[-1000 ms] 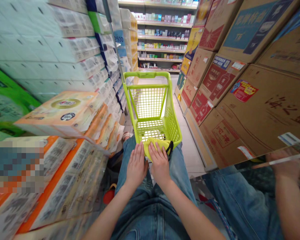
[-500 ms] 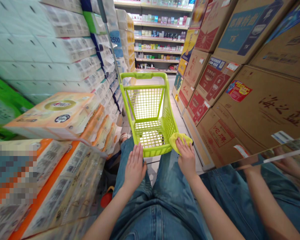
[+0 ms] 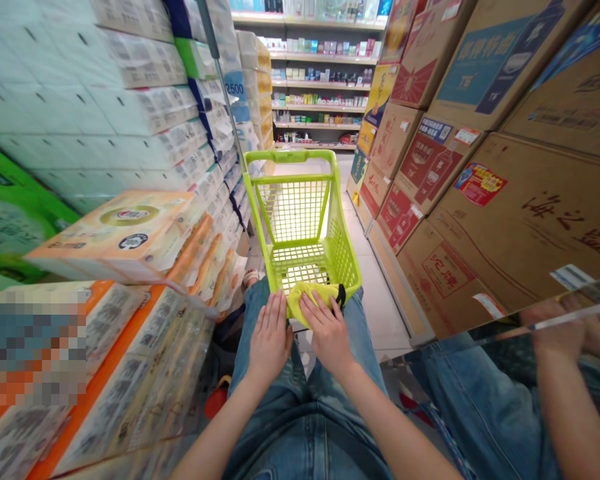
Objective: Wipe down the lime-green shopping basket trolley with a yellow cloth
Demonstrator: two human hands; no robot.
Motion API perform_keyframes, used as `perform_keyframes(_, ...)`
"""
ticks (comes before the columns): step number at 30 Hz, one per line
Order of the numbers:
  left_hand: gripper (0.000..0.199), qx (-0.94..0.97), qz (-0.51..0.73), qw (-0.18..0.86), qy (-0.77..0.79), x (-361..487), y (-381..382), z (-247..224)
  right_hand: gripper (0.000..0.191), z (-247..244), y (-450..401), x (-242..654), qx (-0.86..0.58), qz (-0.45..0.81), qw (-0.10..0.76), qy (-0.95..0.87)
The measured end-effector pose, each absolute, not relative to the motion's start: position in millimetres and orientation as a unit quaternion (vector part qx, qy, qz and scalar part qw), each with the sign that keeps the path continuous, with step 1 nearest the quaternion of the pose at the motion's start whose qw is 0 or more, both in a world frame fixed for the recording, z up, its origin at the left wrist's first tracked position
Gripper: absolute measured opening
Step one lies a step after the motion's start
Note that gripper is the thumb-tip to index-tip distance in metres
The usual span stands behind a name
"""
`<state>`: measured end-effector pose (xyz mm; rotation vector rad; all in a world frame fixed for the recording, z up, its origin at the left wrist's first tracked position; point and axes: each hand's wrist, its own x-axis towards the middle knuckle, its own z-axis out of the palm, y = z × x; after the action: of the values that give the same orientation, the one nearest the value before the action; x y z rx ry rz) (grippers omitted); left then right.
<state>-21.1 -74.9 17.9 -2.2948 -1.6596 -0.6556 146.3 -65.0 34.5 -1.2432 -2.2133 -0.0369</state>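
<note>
A yellow cloth (image 3: 307, 300) lies bunched over the near rim of a lime-green plastic shopping basket (image 3: 343, 267), with a black strap (image 3: 341, 294) at its right end. The right hand (image 3: 330, 337) rests on the cloth, open with fingers spread, pressing flat rather than visibly gripping. The left hand (image 3: 270, 343), also open and flat, has hold of nothing; its fingertips sit at the basket's near rim, just left of the cloth. Left of the basket rise stacked tissue packs (image 3: 130, 113); right of it, cardboard cartons (image 3: 480, 247); beyond it, store shelves (image 3: 320, 87).
</note>
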Motion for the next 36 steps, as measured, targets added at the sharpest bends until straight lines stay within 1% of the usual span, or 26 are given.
perform_keyframes(3, 0.076, -0.783, -0.227, 0.116, -0.567, -20, -75, 18, 0.068, 34, -59, 191, -0.474, -0.033, 0.301, -0.827)
perform_keyframes(6, 0.077, -0.783, -0.226, 0.112, -0.569, -17, -74, 17, 0.075, 34, -50, 233, -0.510, -0.057, 0.313, -0.799)
perform_keyframes(9, 0.077, -0.782, -0.232, 0.111, -0.568, -16, -74, 17, 0.078, 31, -45, 252, -0.544, -0.069, 0.318, -0.774)
perform_keyframes(12, 0.077, -0.783, -0.238, 0.106, -0.565, -15, -74, 17, 0.079, 28, -48, 237, -0.570, -0.072, 0.332, -0.748)
perform_keyframes(16, 0.076, -0.781, -0.244, 0.100, -0.566, -14, -74, 17, 0.081, 28, -63, 180, -0.559, -0.044, 0.329, -0.760)
perform_keyframes(20, 0.075, -0.779, -0.242, 0.103, -0.569, -15, -74, 16, 0.071, 33, -69, 129, -0.520, -0.017, 0.304, -0.798)
perform_keyframes(23, 0.075, -0.782, -0.239, 0.107, -0.566, -18, -74, 16, 0.066, 35, -69, 119, -0.503, -0.018, 0.297, -0.811)
perform_keyframes(28, 0.075, -0.784, -0.228, 0.112, -0.566, -20, -75, 18, 0.067, 35, -65, 168, -0.468, -0.034, 0.291, -0.834)
perform_keyframes(33, 0.076, -0.782, -0.232, 0.104, -0.569, -17, -74, 17, 0.073, 35, -49, 239, -0.519, -0.069, 0.319, -0.790)
perform_keyframes(36, 0.076, -0.780, -0.234, 0.101, -0.571, -15, -74, 16, 0.076, 34, -44, 249, -0.551, -0.079, 0.328, -0.763)
